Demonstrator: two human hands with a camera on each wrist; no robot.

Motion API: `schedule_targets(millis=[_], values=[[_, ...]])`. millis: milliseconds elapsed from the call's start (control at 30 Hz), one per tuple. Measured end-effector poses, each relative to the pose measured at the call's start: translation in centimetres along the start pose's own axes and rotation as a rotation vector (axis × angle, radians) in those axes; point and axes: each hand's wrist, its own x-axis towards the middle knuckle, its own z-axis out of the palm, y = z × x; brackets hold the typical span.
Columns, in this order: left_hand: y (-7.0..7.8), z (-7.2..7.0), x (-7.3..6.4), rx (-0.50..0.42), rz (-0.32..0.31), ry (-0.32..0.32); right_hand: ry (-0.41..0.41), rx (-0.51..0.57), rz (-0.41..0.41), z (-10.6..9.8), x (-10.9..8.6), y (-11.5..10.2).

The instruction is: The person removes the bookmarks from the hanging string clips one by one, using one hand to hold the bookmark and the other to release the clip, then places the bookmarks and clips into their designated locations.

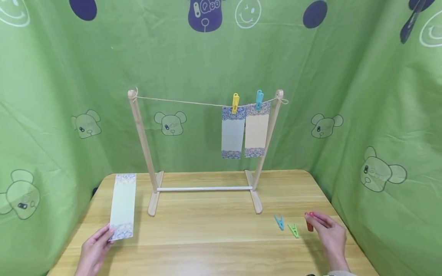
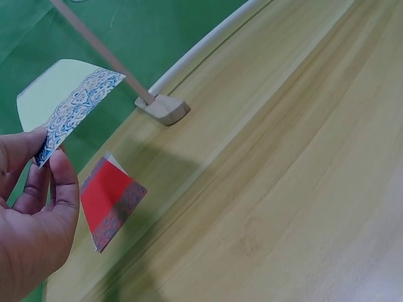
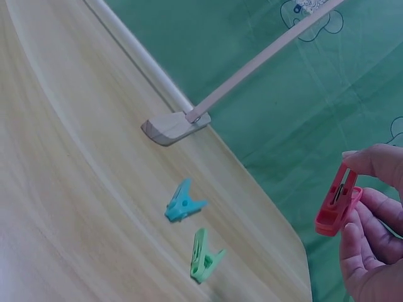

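Note:
My left hand (image 1: pixel 94 250) pinches the lower edge of a pale green card (image 1: pixel 123 201) with blue lace-patterned ends, raised over the table's left side. Below it, a red card (image 2: pixel 108 198) with a patterned border shows in the left wrist view; the head view hides it. On the right, my right hand (image 1: pixel 330 234) holds a red clothespin (image 3: pixel 337 204) between thumb and fingers. Just left of that hand, a blue clothespin (image 1: pixel 279 223) and a green clothespin (image 1: pixel 293 230) lie on the table.
A wooden rack (image 1: pixel 142 142) with a string (image 1: pixel 183 101) and white crossbar (image 1: pixel 203 188) stands at the back. A yellow clothespin (image 1: pixel 235 103) holds a pale blue card (image 1: pixel 232 135); another blue clothespin (image 1: pixel 259 100) holds a cream card (image 1: pixel 256 131). Green curtain (image 1: pixel 207 65) surrounds the table.

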Motion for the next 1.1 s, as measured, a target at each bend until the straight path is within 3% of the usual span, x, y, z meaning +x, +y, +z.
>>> schedule_targets(millis=[400,800,1100], values=[[-0.5,-1.4,0.4,-0.009,-0.001,0.016,0.004,-0.035,-0.011,-0.4,0.6,1.2],[-0.8,-2.5,1.0,0.053,-0.064,0.041,0.006,-0.159,-0.015,-0.7,1.2,2.9],[-0.8,-2.6,1.3,0.108,-0.133,0.077,0.028,-0.157,0.003,-1.0,1.6,3.9]])
